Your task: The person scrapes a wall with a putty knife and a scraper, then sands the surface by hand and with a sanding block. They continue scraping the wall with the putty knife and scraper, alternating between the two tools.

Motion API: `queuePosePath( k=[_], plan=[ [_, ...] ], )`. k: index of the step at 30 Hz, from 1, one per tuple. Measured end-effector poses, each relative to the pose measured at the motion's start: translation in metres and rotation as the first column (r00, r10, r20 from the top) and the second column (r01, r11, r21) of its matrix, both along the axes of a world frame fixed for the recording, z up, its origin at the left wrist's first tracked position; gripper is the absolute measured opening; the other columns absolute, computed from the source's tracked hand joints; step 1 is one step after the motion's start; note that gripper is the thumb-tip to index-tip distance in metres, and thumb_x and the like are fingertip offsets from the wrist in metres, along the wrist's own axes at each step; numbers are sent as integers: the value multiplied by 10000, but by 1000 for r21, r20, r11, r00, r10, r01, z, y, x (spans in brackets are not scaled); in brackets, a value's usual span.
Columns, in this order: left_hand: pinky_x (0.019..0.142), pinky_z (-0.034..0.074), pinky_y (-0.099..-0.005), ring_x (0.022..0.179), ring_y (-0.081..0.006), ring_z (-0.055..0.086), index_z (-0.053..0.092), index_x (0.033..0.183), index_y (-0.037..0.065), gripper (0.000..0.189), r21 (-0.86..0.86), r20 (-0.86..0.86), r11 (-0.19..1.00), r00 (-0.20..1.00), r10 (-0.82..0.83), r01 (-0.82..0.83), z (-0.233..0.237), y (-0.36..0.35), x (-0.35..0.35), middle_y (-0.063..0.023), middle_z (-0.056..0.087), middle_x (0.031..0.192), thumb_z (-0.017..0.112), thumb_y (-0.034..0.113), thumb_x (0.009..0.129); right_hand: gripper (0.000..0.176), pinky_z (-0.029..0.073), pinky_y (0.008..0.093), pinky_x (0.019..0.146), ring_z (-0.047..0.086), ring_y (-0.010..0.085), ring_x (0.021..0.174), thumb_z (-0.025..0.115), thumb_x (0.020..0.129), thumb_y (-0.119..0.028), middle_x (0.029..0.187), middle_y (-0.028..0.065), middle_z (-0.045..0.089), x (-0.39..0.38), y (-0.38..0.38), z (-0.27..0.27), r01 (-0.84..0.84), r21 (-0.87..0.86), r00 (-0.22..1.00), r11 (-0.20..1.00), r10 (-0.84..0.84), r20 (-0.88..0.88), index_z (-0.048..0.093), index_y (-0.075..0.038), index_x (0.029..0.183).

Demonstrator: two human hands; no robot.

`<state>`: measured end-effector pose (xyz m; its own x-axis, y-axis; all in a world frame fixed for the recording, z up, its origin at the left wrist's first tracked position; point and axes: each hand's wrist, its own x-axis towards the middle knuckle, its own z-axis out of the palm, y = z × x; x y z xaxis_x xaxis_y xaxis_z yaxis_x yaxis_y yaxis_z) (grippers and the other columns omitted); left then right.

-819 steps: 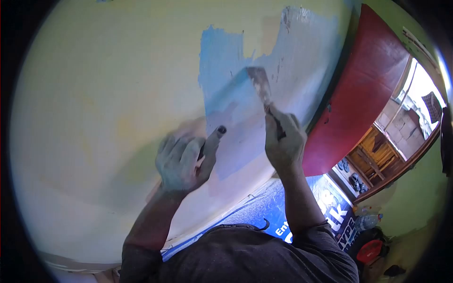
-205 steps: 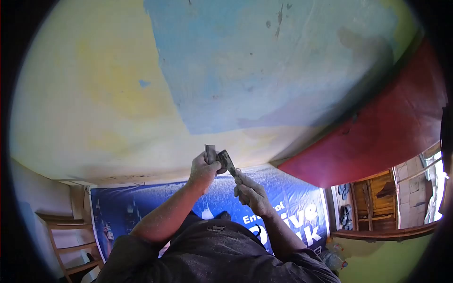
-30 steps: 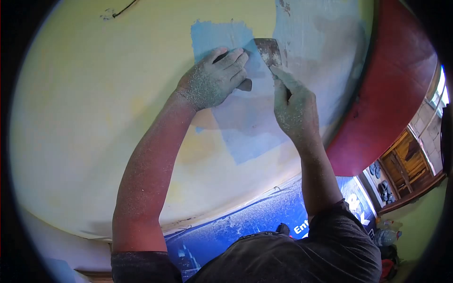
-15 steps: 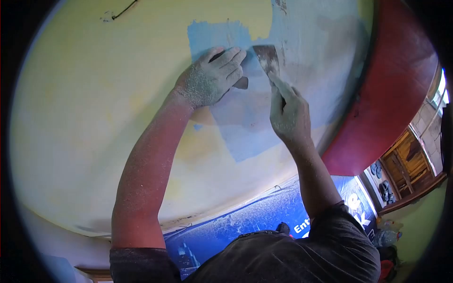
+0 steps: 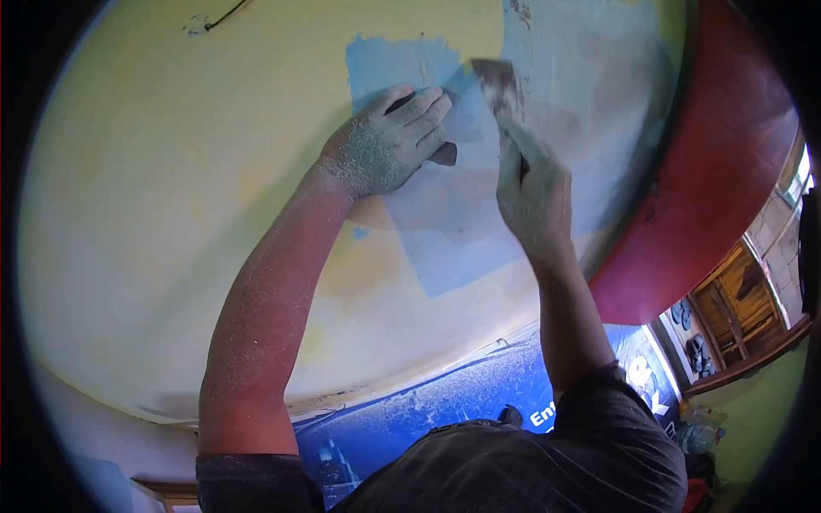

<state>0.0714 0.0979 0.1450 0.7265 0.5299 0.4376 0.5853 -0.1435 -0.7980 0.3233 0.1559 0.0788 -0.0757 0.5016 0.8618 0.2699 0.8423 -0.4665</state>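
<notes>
My right hand (image 5: pixel 535 192) is closed round a putty knife (image 5: pixel 499 84), its wide, smeared blade pointing up at the wall with the forefinger along it. To its left, my dust-covered left hand (image 5: pixel 386 137) rests against the wall, fingers together and bent. From under those fingers sticks the corner of a flat brownish piece (image 5: pixel 444 155); the rest of it is hidden by the palm. Both hands are over a pale blue patch (image 5: pixel 457 248) on the yellowish wall (image 5: pixel 162 214). Grey filler-like smears (image 5: pixel 599 111) cover the wall right of the blade.
A red curved surface (image 5: pixel 718 145) borders the wall on the right. Below lies a dusty blue printed banner (image 5: pixel 453 389). At the lower right are a wooden door (image 5: pixel 740 291), some sandals (image 5: pixel 699 352) and a plastic bottle (image 5: pixel 699 438). A dark wire (image 5: pixel 227 15) pokes out at the upper left.
My right hand has moved up and slightly right with the putty knife, whose blade is now blurred. My left hand has stayed almost in place on the wall.
</notes>
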Motion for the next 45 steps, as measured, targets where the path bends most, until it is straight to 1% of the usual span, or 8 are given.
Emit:
queuePosePath(
  k=[7, 14, 18, 23, 27, 33, 36, 45],
  plan=[
    [1320, 416, -496, 1595, -246, 561, 725, 1243, 94, 330, 43, 0, 999, 1000, -9, 9, 1, -1, 1, -99, 668, 1627, 785, 265, 967, 302, 623, 559, 915, 771, 543, 1077, 656, 1128, -106, 1138, 339, 793, 4, -26, -16, -14, -112, 997, 994, 22, 73, 803, -36, 1382],
    [1326, 407, -509, 1612, -248, 544, 727, 1239, 86, 341, -5, 21, 1000, 1000, -1, 2, 0, -1, 1, -95, 663, 1635, 803, 264, 958, 319, 627, 539, 923, 792, 511, 1073, 650, 1133, -104, 1137, 314, 807, 1, -7, 18, 32, -18, 999, 999, -32, 22, 801, -46, 1408],
    [1320, 414, -510, 1607, -249, 548, 732, 1246, 84, 341, 76, 6, 994, 997, -75, 74, -3, 5, -2, -93, 678, 1609, 802, 246, 954, 313, 624, 549, 931, 791, 510, 1081, 646, 1134, -109, 1115, 311, 811, 7, -10, -7, 21, -37, 998, 999, -20, 51, 807, -43, 1395],
    [1313, 426, -498, 1589, -250, 573, 721, 1249, 86, 354, 28, 4, 1000, 1000, -13, 12, -2, 0, 0, -97, 689, 1610, 806, 227, 935, 307, 622, 552, 944, 788, 508, 1096, 649, 1130, -102, 1109, 308, 813, 9, -12, 17, 8, -152, 1000, 988, -4, 28, 813, -34, 1382],
    [1308, 429, -495, 1587, -255, 575, 709, 1257, 88, 366, 48, 6, 998, 999, -43, 43, -2, 1, 0, -103, 684, 1621, 812, 237, 940, 309, 622, 551, 946, 789, 511, 1092, 646, 1139, -122, 1146, 314, 811, 15, -8, -5, 1, -12, 997, 1000, 0, 73, 809, -32, 1386],
    [1312, 421, -502, 1594, -262, 565, 699, 1258, 86, 396, 8, 16, 1000, 1000, -21, 21, 0, 1, -1, -116, 663, 1641, 826, 272, 932, 311, 624, 553, 948, 788, 506, 1050, 634, 1140, -101, 1140, 297, 817, 12, -13, 19, 1, -183, 999, 983, 7, 44, 813, -47, 1388],
    [1317, 414, -507, 1601, -262, 555, 692, 1286, 81, 433, 20, 0, 1000, 1000, -4, 4, -1, 0, 0, -122, 651, 1651, 834, 286, 931, 312, 627, 549, 945, 793, 499, 1046, 633, 1138, -98, 1132, 300, 818, 13, -15, -6, -16, 4, 998, 1000, 16, 67, 815, -54, 1387],
    [1320, 414, -505, 1600, -257, 551, 696, 1282, 93, 401, 10, 1, 1000, 1000, 2, -2, 0, -1, 1, -107, 647, 1647, 816, 288, 952, 318, 622, 555, 934, 788, 513, 1060, 634, 1131, -93, 1132, 323, 804, 9, -14, 5, -11, -50, 998, 999, 14, 54, 798, -21, 1394]
  ],
)
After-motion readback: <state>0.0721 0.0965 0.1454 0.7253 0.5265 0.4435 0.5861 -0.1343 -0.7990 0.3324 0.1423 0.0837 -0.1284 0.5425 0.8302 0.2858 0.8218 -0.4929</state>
